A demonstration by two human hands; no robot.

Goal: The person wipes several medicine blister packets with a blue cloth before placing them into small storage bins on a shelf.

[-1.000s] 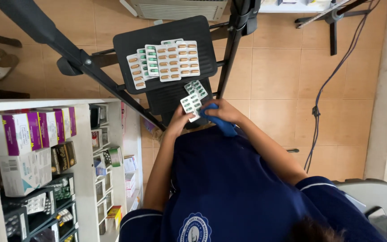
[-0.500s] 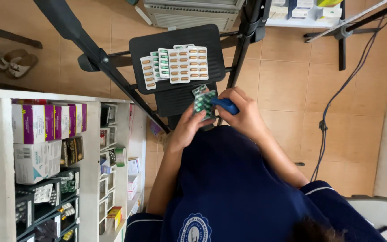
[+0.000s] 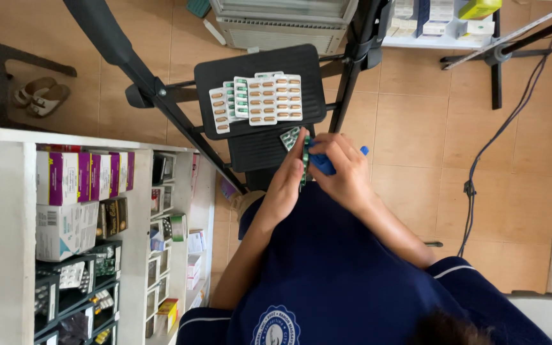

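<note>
Over the small black desk (image 3: 212, 70), both hands met close to the person's chest. Left hand (image 3: 287, 182) pinched a green pill sheet (image 3: 304, 163) — held on its edge, long side running away from the body. Right hand (image 3: 343, 169) was curled tight on a blue tool (image 3: 324, 164), just beside the sheet — touching it, it seemed. More pill sheets (image 3: 260, 100) lay flat on the desk.

Both hands (image 3: 317, 172) together, fingers (image 3: 333, 150) curled
</note>
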